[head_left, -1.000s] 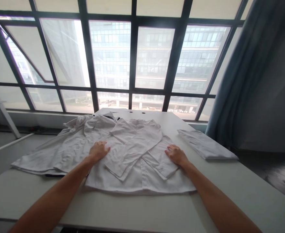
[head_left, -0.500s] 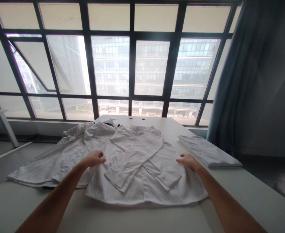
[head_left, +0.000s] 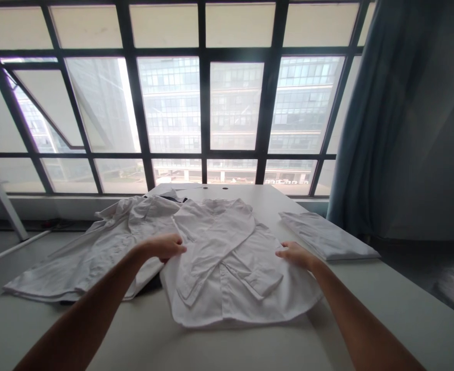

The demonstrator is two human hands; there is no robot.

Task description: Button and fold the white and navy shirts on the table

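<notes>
A white long-sleeved shirt (head_left: 215,232) lies on the table in front of me, its sleeves crossed over the body and its hem toward me. My left hand (head_left: 169,247) is closed on the shirt's left side edge, which is lifted and drawn inward. On the opposite edge my right hand (head_left: 294,255) pinches the fabric between thumb and fingers. The lower right part of the shirt is also raised a little off the table. The fingertips under the cloth are hidden.
Left of the shirt, more white garments (head_left: 107,247) lie loosely spread, with something dark beneath. A folded white garment (head_left: 331,237) rests at the right on the white table (head_left: 265,348). Large windows stand behind, and a blue-grey curtain (head_left: 369,129) hangs at the right.
My left hand has moved right, pulling the shirt's left edge inward and uncovering the dark thing beside it. The right hand has closed on the right edge and lifted it slightly. The view has shifted slightly.
</notes>
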